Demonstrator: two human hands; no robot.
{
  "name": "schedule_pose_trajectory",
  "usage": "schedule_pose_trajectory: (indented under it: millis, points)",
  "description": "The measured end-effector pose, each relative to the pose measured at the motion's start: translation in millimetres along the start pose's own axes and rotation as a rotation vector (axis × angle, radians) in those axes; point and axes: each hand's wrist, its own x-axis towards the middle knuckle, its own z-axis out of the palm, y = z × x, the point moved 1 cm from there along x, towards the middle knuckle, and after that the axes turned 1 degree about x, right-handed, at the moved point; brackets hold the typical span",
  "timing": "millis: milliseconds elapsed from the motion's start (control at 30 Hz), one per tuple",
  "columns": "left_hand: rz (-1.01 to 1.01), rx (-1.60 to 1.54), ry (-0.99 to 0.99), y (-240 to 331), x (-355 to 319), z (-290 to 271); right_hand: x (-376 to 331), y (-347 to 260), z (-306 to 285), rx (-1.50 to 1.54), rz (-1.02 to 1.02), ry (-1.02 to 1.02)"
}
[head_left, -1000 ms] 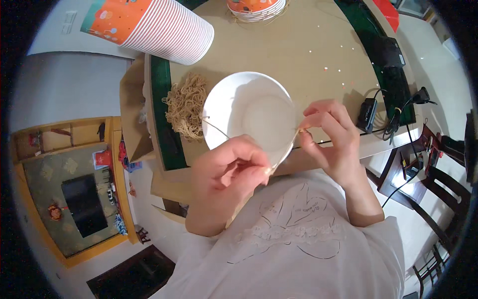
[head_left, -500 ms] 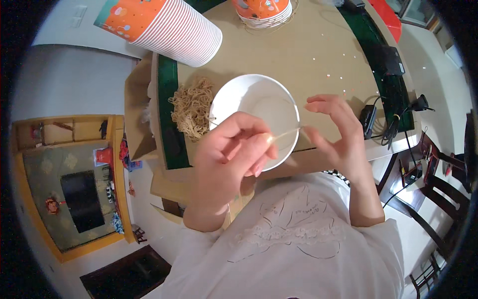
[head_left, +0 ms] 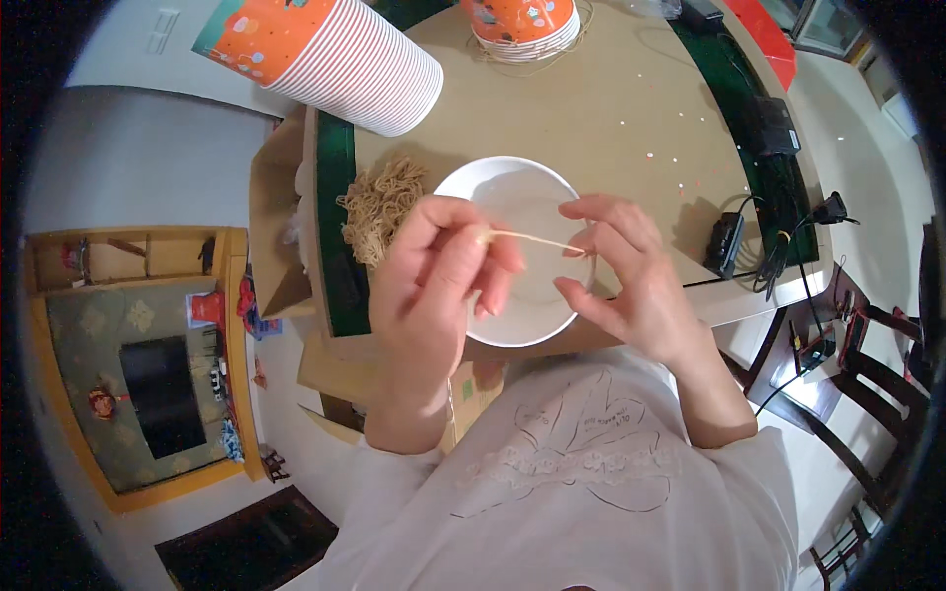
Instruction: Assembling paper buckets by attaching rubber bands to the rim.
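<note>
A white paper bucket (head_left: 512, 330), mouth up, is under both my hands near the table's front edge. My left hand (head_left: 429, 271) is closed, pinching a thin tan string (head_left: 532, 237) between thumb and fingertips. The string runs right across the bucket's mouth to the right side of its rim. There my right hand (head_left: 631, 266) has its fingers apart and curved around the rim, close to the string's end. Whether the string passes through the rim I cannot tell. Left of the bucket lies a tangled heap of tan strings (head_left: 379, 209), partly hidden by my left hand.
A tall nested stack of orange-patterned paper buckets (head_left: 340, 69) lies at the back left. Another orange stack (head_left: 527, 25) with string loops stands farther back. Black adapters (head_left: 724, 243) and cables line the table's right side. Small pale specks dot the brown tabletop (head_left: 631, 94).
My left hand has moved left, and more string shows stretched from it. My right hand has come left to the bucket's rim. The bucket has shifted slightly toward me.
</note>
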Motion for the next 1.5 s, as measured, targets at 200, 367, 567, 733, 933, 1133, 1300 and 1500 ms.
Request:
schedule_pose_trajectory:
  millis: [200, 367, 567, 733, 933, 1133, 1300, 1500]
  points:
    - [0.057, -0.09, 0.075, -11, 1, -18, 1, -2, -3, -0.004, 0.023, 0.004]
    - [0.067, -0.119, 0.109, -8, 1, -20, 4, -3, -6, -0.028, 0.018, -0.014]
    - [-0.05, 0.336, -0.083, 17, 2, -38, 11, -1, -13, -0.124, 0.035, -0.031]
    - [0.043, 1.076, 0.147, 29, 7, -61, 23, -3, -9, -0.228, 0.193, 0.18]
    - [0.073, 0.923, -0.016, -42, 22, -116, 27, -3, 2, -0.24, 0.055, 0.105]
    - [-0.235, 0.556, 0.046, -67, 42, -110, 48, 2, 9, -0.281, 0.012, 0.146]
    - [-0.131, 0.482, -0.034, -118, 50, -105, 58, 34, 12, 0.178, 0.398, 0.131]
    - [-0.694, -0.491, 0.141, -157, 36, -82, 53, 73, -3, 0.376, 0.762, -0.299]
